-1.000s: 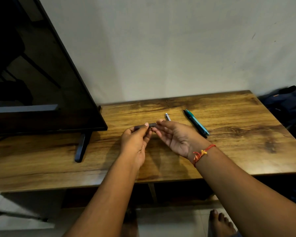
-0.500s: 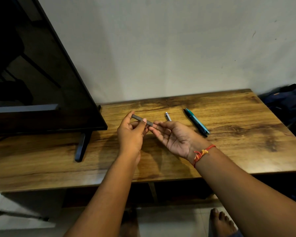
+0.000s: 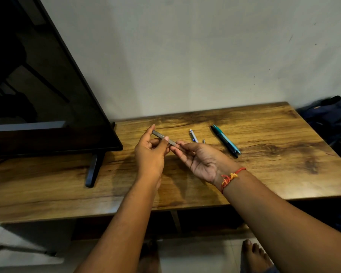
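A thin grey pen barrel [image 3: 160,136] slants from upper left to lower right above the wooden table [image 3: 264,170]. My left hand [image 3: 150,156] pinches it between thumb and fingers. My right hand [image 3: 201,160], palm up with a red thread on the wrist, touches the barrel's right end with its fingertips. Behind my right hand a small white and blue pen part [image 3: 193,135] lies on the table, with a tiny grey piece [image 3: 204,141] beside it.
A teal and black pen [image 3: 225,140] lies on the table to the right. A black television [image 3: 37,95] on a dark foot [image 3: 93,170] fills the left side. A dark bag [image 3: 333,119] sits beyond the table's right edge. Bare feet show on the floor below.
The grey barrel has tilted from nearly level to slanting, its left end raised. My left hand turned and lifted slightly; my right hand stayed at the barrel's right end.
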